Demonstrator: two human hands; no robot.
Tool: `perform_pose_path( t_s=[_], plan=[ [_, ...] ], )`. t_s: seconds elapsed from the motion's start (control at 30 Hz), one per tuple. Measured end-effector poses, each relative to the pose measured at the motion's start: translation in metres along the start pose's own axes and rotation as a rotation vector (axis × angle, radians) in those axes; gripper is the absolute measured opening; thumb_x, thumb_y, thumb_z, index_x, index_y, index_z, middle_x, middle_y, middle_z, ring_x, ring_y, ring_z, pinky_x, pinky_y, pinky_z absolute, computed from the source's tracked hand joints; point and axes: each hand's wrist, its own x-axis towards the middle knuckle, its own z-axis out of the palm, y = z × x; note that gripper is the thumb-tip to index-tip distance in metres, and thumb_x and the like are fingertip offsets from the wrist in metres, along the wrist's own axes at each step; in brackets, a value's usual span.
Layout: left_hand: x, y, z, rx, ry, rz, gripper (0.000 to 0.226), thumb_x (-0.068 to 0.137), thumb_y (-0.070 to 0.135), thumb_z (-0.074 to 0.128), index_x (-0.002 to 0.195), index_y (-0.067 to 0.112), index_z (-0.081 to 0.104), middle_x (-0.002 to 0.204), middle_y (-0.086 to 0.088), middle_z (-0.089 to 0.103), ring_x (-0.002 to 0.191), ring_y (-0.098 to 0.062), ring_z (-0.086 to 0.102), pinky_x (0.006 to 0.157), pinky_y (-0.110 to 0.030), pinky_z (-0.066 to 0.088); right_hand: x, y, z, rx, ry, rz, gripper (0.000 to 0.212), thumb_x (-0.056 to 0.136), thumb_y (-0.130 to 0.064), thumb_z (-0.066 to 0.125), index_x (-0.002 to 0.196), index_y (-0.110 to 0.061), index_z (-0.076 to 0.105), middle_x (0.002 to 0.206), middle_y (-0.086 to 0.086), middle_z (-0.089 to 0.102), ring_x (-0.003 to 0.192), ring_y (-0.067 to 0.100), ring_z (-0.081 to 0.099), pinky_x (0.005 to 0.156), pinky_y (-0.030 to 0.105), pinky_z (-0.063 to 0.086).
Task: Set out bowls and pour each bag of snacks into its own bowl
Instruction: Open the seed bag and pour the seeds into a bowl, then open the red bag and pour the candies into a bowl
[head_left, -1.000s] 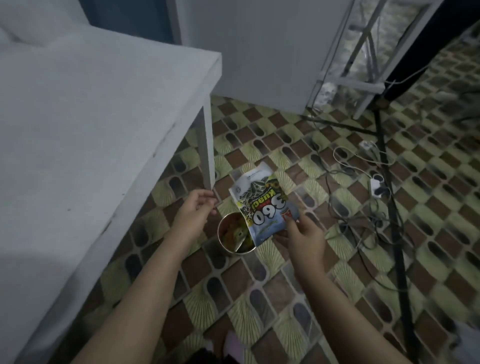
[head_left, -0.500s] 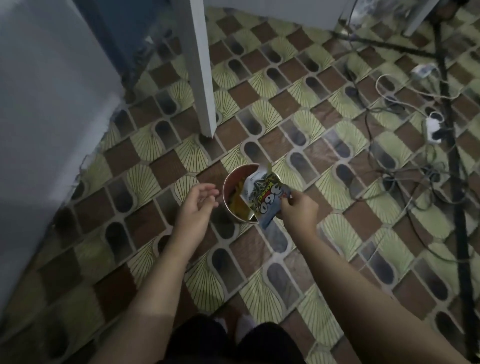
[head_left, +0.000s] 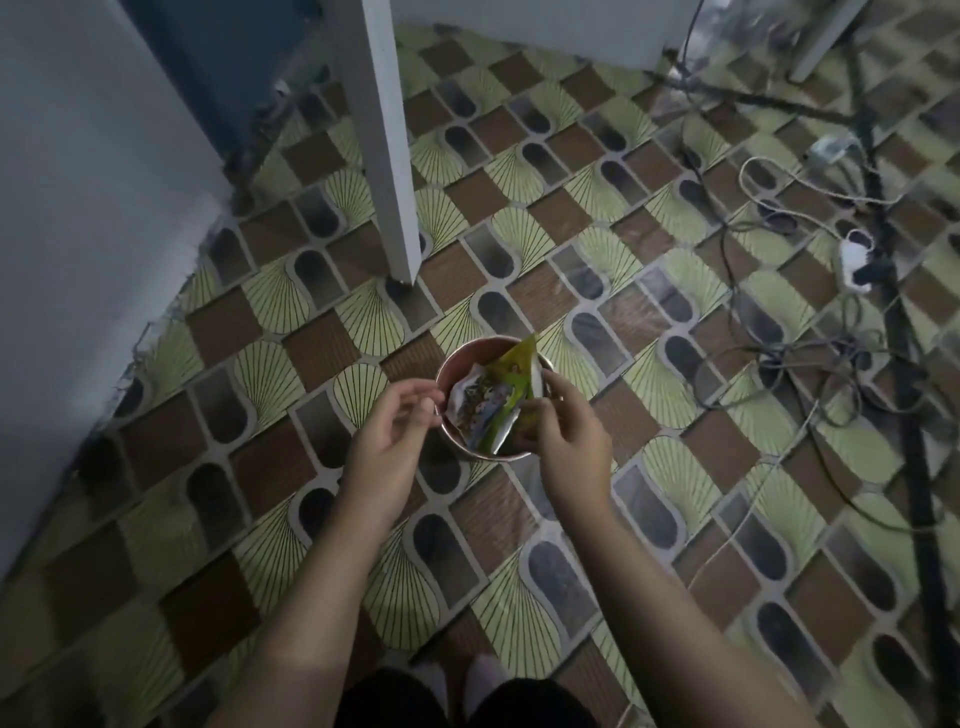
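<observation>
A round metal container (head_left: 457, 361) stands on the patterned floor in front of me. Crumpled snack bags (head_left: 491, 402), white, blue and green, are stuffed inside it, and one green corner sticks up over the far rim. My right hand (head_left: 566, 436) pinches the bags at the container's right rim. My left hand (head_left: 389, 431) hovers at the left rim with fingers curled and apart, holding nothing. No bowls appear in this view.
A white table leg (head_left: 387, 171) stands just beyond the container, and the white table edge (head_left: 78, 208) fills the left. Tangled cables and a power strip (head_left: 852, 262) lie on the floor at right, beside a dark stand leg (head_left: 904, 415).
The view has tipped down from the table to the floor. My right hand has pushed the printed bag from above the container down into it, and both hands have closed in on the rim.
</observation>
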Motion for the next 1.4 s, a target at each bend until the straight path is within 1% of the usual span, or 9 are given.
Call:
perform_pose_path(
  t_s=[0.07, 0.2, 0.3, 0.43, 0.6, 0.67, 0.77, 1.03, 1.4],
  plan=[
    [-0.018, 0.044, -0.005, -0.008, -0.017, 0.04, 0.017, 0.099, 0.03, 0.05, 0.11, 0.036, 0.06, 0.106, 0.019, 0.068, 0.097, 0.0, 0.065, 0.079, -0.021, 0.047, -0.016, -0.047, -0.021, 0.04, -0.007, -0.07, 0.021, 0.101, -0.021, 0.048, 0.111, -0.034, 0.062, 0.091, -0.006, 0.073, 0.079, 0.017, 0.071, 0.068, 0.045, 0.061],
    [-0.059, 0.146, -0.024, -0.02, -0.031, 0.167, 0.016, 0.098, 0.031, 0.05, 0.109, 0.035, 0.06, 0.104, 0.018, 0.068, 0.098, -0.003, 0.066, 0.08, -0.023, 0.05, -0.047, -0.161, -0.065, 0.139, -0.027, -0.219, 0.017, 0.101, -0.019, 0.05, 0.097, -0.031, 0.061, 0.083, 0.0, 0.069, 0.072, 0.018, 0.066, 0.066, 0.043, 0.058],
    [-0.091, 0.223, -0.046, -0.025, 0.001, 0.279, 0.014, 0.096, 0.035, 0.051, 0.106, 0.035, 0.061, 0.103, 0.019, 0.069, 0.098, -0.005, 0.066, 0.086, -0.03, 0.053, -0.069, -0.247, -0.092, 0.17, -0.076, -0.341, 0.013, 0.102, -0.025, 0.048, 0.097, -0.028, 0.06, 0.082, 0.002, 0.067, 0.07, 0.024, 0.064, 0.065, 0.051, 0.055],
    [-0.136, 0.309, -0.081, -0.048, 0.095, 0.404, 0.013, 0.093, 0.041, 0.05, 0.099, 0.043, 0.061, 0.101, 0.019, 0.069, 0.096, -0.008, 0.068, 0.088, -0.036, 0.054, -0.104, -0.351, -0.112, 0.233, -0.15, -0.481, 0.013, 0.103, -0.021, 0.048, 0.1, -0.02, 0.06, 0.081, 0.004, 0.066, 0.069, 0.021, 0.064, 0.062, 0.041, 0.056],
    [-0.205, 0.381, -0.137, -0.03, 0.276, 0.523, 0.014, 0.099, 0.033, 0.046, 0.107, 0.035, 0.058, 0.101, 0.022, 0.067, 0.093, -0.004, 0.067, 0.074, -0.019, 0.053, -0.158, -0.449, -0.111, 0.261, -0.252, -0.655, 0.017, 0.103, -0.025, 0.046, 0.096, -0.023, 0.061, 0.08, 0.004, 0.065, 0.066, 0.029, 0.061, 0.058, 0.05, 0.052],
    [-0.231, 0.396, -0.161, -0.008, 0.349, 0.561, 0.015, 0.1, 0.032, 0.045, 0.107, 0.034, 0.058, 0.102, 0.019, 0.067, 0.09, -0.004, 0.066, 0.077, -0.02, 0.053, -0.176, -0.475, -0.1, 0.272, -0.273, -0.712, 0.02, 0.104, -0.025, 0.044, 0.095, -0.024, 0.061, 0.08, -0.002, 0.066, 0.065, 0.024, 0.062, 0.058, 0.048, 0.054],
    [-0.277, 0.404, -0.207, -0.019, 0.486, 0.605, 0.015, 0.1, 0.036, 0.047, 0.107, 0.031, 0.059, 0.102, 0.013, 0.068, 0.088, -0.009, 0.067, 0.084, -0.027, 0.053, -0.215, -0.509, -0.073, 0.294, -0.361, -0.759, 0.024, 0.105, -0.025, 0.042, 0.092, -0.017, 0.061, 0.076, -0.004, 0.065, 0.063, 0.021, 0.063, 0.058, 0.044, 0.057],
    [-0.379, 0.372, -0.333, -0.102, 0.828, 0.636, 0.018, 0.103, 0.02, 0.045, 0.103, 0.02, 0.062, 0.09, 0.009, 0.068, 0.078, -0.011, 0.063, 0.075, -0.025, 0.049, -0.339, -0.566, 0.028, 0.338, -0.726, -0.884, 0.026, 0.104, -0.02, 0.042, 0.085, -0.01, 0.055, 0.066, 0.007, 0.063, 0.05, 0.015, 0.053, 0.052, 0.028, 0.047],
    [-0.515, 0.29, -0.509, -0.107, 1.307, 0.615, 0.02, 0.103, 0.015, 0.042, 0.094, 0.015, 0.06, 0.086, -0.005, 0.064, 0.07, -0.014, 0.059, 0.066, -0.021, 0.048, -0.505, -0.617, 0.225, 0.27, -1.044, -0.99, 0.012, 0.103, -0.027, 0.045, 0.1, -0.019, 0.053, 0.076, 0.004, 0.067, 0.052, 0.015, 0.055, 0.053, 0.028, 0.05]
  ],
)
